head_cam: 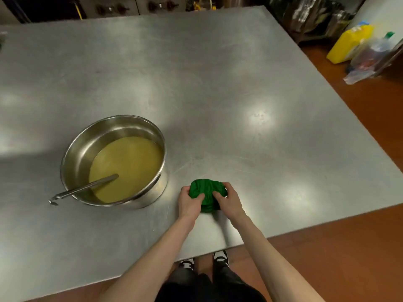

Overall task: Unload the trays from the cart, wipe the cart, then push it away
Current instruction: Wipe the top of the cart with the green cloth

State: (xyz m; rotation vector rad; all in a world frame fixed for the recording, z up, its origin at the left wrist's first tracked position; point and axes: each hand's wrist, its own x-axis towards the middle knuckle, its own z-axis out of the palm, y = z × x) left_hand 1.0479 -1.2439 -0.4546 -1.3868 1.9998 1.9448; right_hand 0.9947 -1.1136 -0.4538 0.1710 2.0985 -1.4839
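Low in the frame's centre, the left hand (189, 200) and right hand (229, 200) both curl their fingers around a bunched green cloth (207, 192) on the steel table (218, 83), suggesting wiping comes next; no cart or trays are visible.

Table (218, 73): we're looking at a wide steel top, scuffed, catching bright patches of light.
Pot (72, 153): we've got a round steel one standing on the table's near left part, partly filled with yellowish-brown liquid (128, 166).
Ladle handle (85, 188): we see it leaning over the pot's near-left rim, its far end dipping into the liquid.
Floor (359, 247): we note reddish-brown.
Yellow jug (346, 44): we spot it on the floor at far right, a clear plastic bag (368, 59) just beside it.
Knobs (111, 8): we make out appliance dials beyond the table's far edge.
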